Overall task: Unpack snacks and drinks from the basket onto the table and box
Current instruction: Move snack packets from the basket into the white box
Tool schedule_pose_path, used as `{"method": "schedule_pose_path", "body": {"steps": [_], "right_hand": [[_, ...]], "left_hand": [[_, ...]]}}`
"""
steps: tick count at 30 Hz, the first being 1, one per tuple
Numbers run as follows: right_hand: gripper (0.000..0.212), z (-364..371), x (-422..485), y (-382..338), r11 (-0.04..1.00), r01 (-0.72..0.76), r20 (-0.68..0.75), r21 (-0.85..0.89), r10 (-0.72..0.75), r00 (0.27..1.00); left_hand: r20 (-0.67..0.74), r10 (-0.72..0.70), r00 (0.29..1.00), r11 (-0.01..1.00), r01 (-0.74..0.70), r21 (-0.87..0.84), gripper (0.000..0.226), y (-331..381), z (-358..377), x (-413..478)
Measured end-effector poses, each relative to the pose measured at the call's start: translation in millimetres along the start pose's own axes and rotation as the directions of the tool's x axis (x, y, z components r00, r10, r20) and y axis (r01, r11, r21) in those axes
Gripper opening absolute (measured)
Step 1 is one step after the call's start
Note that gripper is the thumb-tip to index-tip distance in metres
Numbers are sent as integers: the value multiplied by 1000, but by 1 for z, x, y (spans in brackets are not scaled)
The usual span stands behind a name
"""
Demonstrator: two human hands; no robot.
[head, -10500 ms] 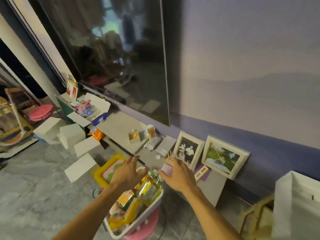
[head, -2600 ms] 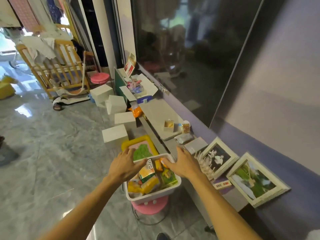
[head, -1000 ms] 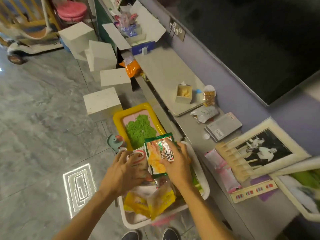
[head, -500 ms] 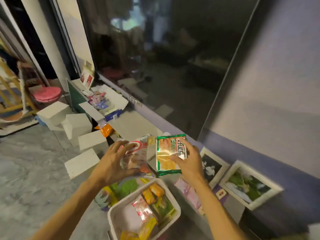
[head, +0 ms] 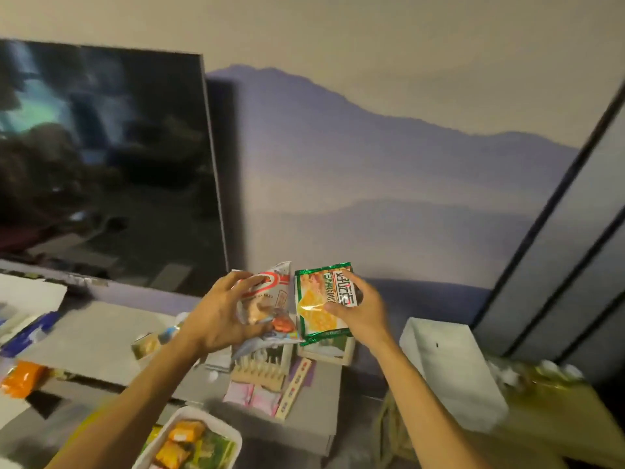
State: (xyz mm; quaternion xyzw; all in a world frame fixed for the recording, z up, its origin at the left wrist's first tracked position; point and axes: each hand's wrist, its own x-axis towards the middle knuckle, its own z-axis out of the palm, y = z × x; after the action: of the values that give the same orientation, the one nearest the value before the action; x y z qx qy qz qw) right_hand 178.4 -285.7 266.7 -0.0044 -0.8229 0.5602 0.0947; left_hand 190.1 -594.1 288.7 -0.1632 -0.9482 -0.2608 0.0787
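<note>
Both packets hang above the cluttered desk (head: pixel 94 333), so a slack pinch on slippery-looking film could drop one onto the picture frame (head: pixel 324 350) or wooden rack (head: pixel 260 367) beneath. The left hand (head: pixel 220 316) curls its grip round the white-and-red packet (head: pixel 270 296). The right hand (head: pixel 358 309) pinches the green packet (head: pixel 321 299) by its right edge, most of it jutting left. The basket (head: pixel 189 412) sits near left, and the white box (head: pixel 449 370) stands to the right.
</note>
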Motion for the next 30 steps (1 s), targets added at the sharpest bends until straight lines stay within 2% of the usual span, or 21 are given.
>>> {"method": "schedule_pose_path", "body": {"steps": [3,7,11,14,23,26,30], "right_hand": [[71,-83,-2,20,999,-36,-99,-27,33,995],[76,-194,-2,65,995,-92,-204,-40,82,976],[77,-282,1,113,989,-145,-287,-34,129,949],[74,-323,4,146,984,-178,-290,-31,161,943],[80,-357,68,250,934,-312,-328,-177,243,913],[77,-356,97,278,900,-367,-311,-237,287,906],[73,-344,127,322,855,-431,-291,-288,351,890]], "left_hand": [[45,90,995,996,-90,0,103,64,42,33],[90,175,980,985,-174,-16,109,148,107,70],[116,206,972,978,-202,-42,118,217,174,100],[165,206,964,979,-203,-37,121,250,216,122],[302,204,931,979,-195,-61,102,282,319,209],[354,198,914,980,-173,-101,103,276,357,236],[430,142,892,985,-86,-149,119,265,410,264]]}}
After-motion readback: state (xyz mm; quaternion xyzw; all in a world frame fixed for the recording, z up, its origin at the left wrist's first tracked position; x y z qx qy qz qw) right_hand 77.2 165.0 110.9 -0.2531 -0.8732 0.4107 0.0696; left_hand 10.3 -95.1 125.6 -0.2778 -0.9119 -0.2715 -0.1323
